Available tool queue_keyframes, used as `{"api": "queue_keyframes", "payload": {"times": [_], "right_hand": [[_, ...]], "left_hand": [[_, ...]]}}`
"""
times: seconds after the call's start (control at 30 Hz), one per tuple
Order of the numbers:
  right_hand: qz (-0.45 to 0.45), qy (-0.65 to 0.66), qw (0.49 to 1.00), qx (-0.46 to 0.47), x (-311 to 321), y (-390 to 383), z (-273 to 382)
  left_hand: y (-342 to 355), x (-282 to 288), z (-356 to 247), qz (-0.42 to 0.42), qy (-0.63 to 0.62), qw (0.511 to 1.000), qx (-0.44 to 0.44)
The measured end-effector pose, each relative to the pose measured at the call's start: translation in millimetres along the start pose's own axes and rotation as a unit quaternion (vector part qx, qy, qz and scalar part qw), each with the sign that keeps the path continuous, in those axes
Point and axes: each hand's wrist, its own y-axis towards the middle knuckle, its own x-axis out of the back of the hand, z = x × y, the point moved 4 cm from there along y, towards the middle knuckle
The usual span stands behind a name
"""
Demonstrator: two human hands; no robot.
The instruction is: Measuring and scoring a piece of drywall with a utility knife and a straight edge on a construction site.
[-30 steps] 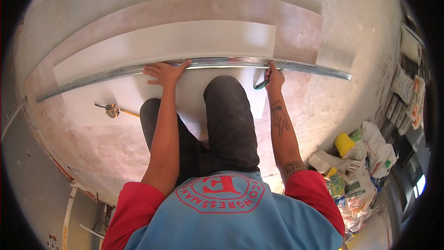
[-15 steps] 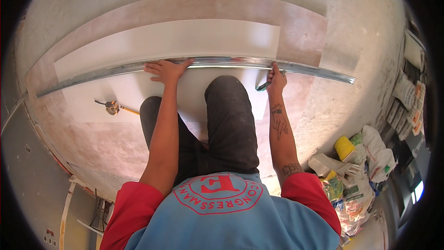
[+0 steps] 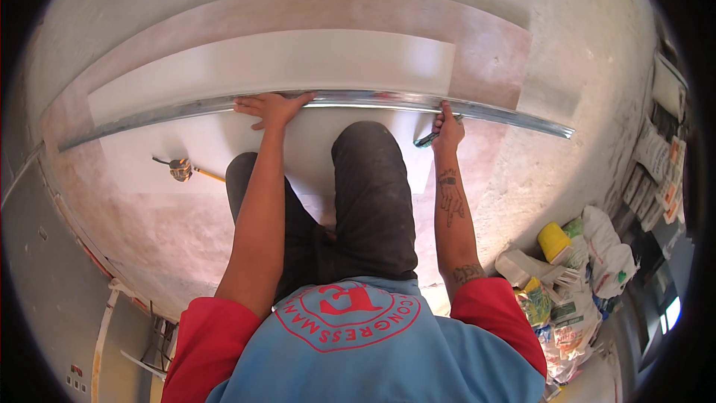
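A long silvery metal channel (image 3: pixel 358 99) lies across a white board (image 3: pixel 298 149) in front of my knees. My left hand (image 3: pixel 274 110) presses on the channel left of the middle, its fingers spread and its thumb stretched to the right along the metal. Further right, my right hand (image 3: pixel 449 130) is closed around a utility knife (image 3: pixel 426 140) with a dark green handle, and its fingertips reach the channel's near edge. The knife's blade cannot be made out. A black-and-yellow tape measure (image 3: pixel 180 169) rests on the board to the left, beside a thin yellow pencil-like stick (image 3: pixel 210 175).
Brownish sheeting (image 3: pixel 492 67) lies under the board on the concrete floor (image 3: pixel 589 52). Bags and rubbish (image 3: pixel 574 313) with a yellow container (image 3: pixel 554 241) are heaped at the lower right. Sacks (image 3: pixel 655 151) stand along the right side. A grey wall (image 3: pixel 45 276) runs down the left.
My left upper arm has shifted slightly to the left. Both hands, the channel and the knife stay almost in place.
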Motion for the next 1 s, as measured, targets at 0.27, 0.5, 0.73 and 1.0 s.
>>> {"api": "queue_keyframes", "payload": {"times": [0.27,0.5,0.73,1.0], "right_hand": [[0.313,0.082,0.912,-0.251,93.6,-14.3,-28.9],[0.158,0.059,0.983,-0.073,65.4,-127.3,-15.5],[0.324,-0.057,0.944,-0.024,-44.1,-178.3,62.0],[0.547,0.000,0.830,-0.107,-136.7,-246.9,52.7]], "left_hand": [[0.4,0.0,-2.6,0.000,-0.013,1.000,-0.016],[-17.6,16.2,-4.2,0.013,-0.022,0.999,-0.032],[-18.0,10.1,-11.6,0.011,-0.030,0.999,-0.030],[-13.9,18.2,-4.5,-0.012,-0.034,0.999,-0.034]]}}
